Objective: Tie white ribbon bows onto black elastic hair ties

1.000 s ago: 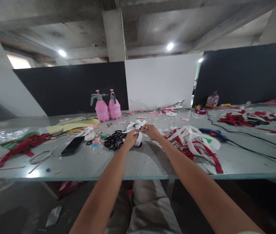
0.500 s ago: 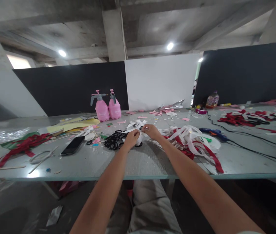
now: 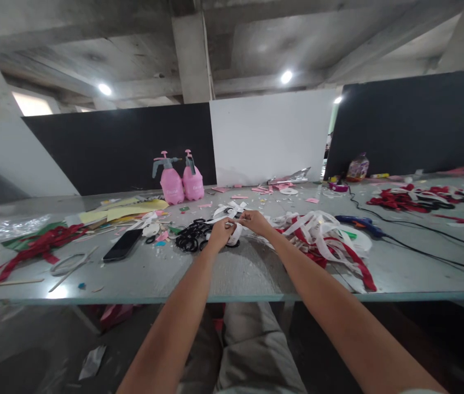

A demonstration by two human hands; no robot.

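My left hand [image 3: 220, 234] and my right hand [image 3: 255, 222] meet over the middle of the table, fingers pinched on a white ribbon [image 3: 235, 235]. Part of that ribbon hangs below the fingertips; its exact fold is too small to make out. Left of my left hand lies a pile of black rings [image 3: 191, 236], like hair ties. Just beyond my fingers sits a bundle of white ribbon pieces [image 3: 230, 209]. To the right of my right hand is a tangled heap of white and red ribbons [image 3: 318, 235].
A blue glue gun [image 3: 361, 225] with a black cord lies right of the heap. On the left are a phone [image 3: 123, 244], red ribbons [image 3: 47, 246] and yellow paper [image 3: 129, 209]. Two pink spray bottles [image 3: 183, 183] stand at the back. A drink bottle [image 3: 357, 167] is farther right.
My left hand has turned slightly and its fingers have come closer to the right hand's. More white ribbon now shows hanging below the fingertips.
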